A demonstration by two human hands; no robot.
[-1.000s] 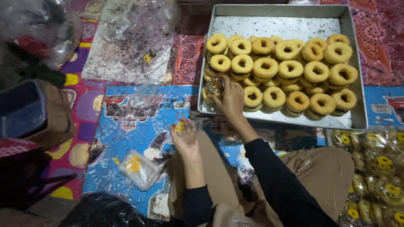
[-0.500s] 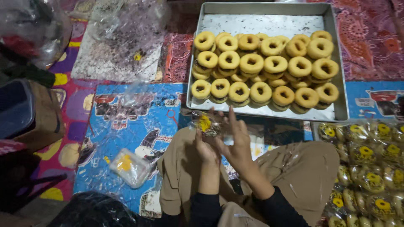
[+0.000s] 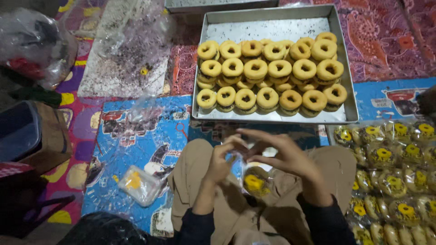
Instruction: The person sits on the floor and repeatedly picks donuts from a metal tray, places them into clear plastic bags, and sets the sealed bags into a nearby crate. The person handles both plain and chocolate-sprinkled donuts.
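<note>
My left hand (image 3: 222,159) and my right hand (image 3: 281,156) meet above my lap, both pinching the top of a small clear plastic bag (image 3: 255,180) with a yellow label and a ring-shaped pastry inside. The bag hangs below my fingers over my tan trousers. Beyond my hands stands a metal tray (image 3: 347,81) lined with white paper and filled with several rows of ring-shaped pastries (image 3: 268,72).
A heap of bagged pastries with yellow labels (image 3: 390,172) lies at the right. A stack of empty clear bags (image 3: 138,183) rests on the blue mat at my left. A cardboard box (image 3: 50,136) and crumpled plastic sheets (image 3: 122,41) lie at the left.
My right hand left the tray with a pastry and came back to my lap. Both hands now hold the bag with the pastry inside, closer to me.
</note>
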